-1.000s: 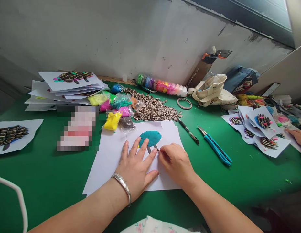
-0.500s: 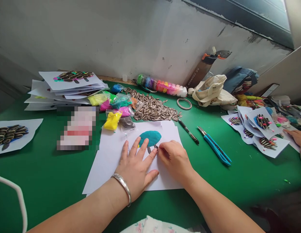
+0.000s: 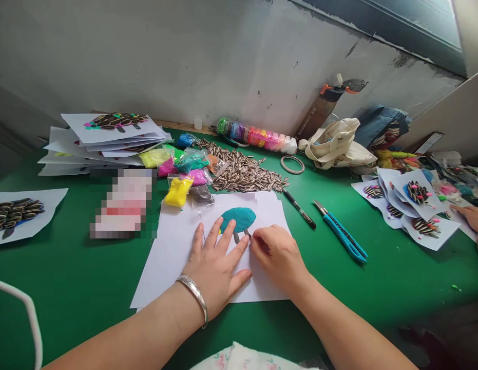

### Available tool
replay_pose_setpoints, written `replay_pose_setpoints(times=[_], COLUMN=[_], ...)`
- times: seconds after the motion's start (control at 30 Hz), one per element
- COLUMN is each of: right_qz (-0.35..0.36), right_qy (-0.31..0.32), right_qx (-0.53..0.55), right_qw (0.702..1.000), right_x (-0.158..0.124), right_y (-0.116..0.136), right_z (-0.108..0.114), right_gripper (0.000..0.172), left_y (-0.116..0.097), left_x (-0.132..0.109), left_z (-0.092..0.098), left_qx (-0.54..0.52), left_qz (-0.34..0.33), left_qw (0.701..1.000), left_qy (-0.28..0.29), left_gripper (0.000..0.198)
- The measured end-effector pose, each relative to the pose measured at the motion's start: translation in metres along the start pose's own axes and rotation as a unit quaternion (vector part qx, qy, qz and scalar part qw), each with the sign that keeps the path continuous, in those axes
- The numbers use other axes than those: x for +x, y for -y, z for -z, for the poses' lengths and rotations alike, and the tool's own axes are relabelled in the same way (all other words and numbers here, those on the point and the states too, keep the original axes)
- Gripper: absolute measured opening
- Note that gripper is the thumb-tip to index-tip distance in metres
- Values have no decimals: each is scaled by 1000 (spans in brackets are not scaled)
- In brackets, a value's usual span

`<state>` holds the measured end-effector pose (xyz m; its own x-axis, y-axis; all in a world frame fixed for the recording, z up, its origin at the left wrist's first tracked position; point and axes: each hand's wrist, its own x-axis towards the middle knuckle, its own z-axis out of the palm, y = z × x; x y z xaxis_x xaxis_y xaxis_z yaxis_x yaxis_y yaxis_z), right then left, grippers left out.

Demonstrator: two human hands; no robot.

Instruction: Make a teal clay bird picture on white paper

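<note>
A teal oval of clay (image 3: 239,220) is stuck on a white sheet of paper (image 3: 161,277), with short dark grey clay legs (image 3: 236,238) below it and a bit of yellow at its left. My left hand (image 3: 219,257) lies flat on the sheet, fingers spread, the tips touching or covering the oval's lower left edge. Just right of the legs, my right hand (image 3: 277,254) has its thumb and forefinger pinched together against the paper. A dark bit shows at those fingertips; what they hold is mostly hidden.
Bagged clay, including a yellow bag (image 3: 178,191) and a dark grey one (image 3: 201,197), touches the sheet's top edge. Behind lie sunflower seeds (image 3: 246,172). A pen (image 3: 299,209) and a blue utility knife (image 3: 341,231), blade out, lie right. Another person's hand (image 3: 472,218) rests near seed-covered pictures (image 3: 425,226).
Almost nothing differs. My right hand has shifted very slightly at the legs, while my left hand stays flat in the same place.
</note>
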<state>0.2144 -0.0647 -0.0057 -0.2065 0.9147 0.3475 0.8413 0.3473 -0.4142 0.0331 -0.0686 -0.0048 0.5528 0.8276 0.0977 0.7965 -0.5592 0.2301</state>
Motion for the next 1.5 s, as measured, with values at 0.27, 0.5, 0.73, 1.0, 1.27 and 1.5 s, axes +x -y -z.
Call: replay_pose_setpoints(times=[0.27,0.5,0.73,1.0,1.27,1.5], right_qz=[-24,-34,-14,-19,-6,17], right_qy=[-6,-1,10,10,-5,2], right_qx=[15,21,14,35,57,18], right_qw=[1000,999,1000,999,998,1000], right_x=[-2,-3,-4,-6,-5,-1], right_y=[-4,-7,-3,-4,-1,7], right_z=[1,2,1,1,2,-5], right_gripper=[16,14,17,16,13,23], left_y=[0,1,1,1,0,-1], left_x=[-1,-2,-1,-2,0,-1], left_z=[0,0,-2,-3,0,-1], left_qx=[-1,-1,-5,-6,7,6], left_qz=[0,1,2,7,4,8], left_qw=[1000,1000,1000,1000,1000,1000], left_qy=[4,9,2,-8,-5,-21], left_gripper=[56,62,60,59,64,62])
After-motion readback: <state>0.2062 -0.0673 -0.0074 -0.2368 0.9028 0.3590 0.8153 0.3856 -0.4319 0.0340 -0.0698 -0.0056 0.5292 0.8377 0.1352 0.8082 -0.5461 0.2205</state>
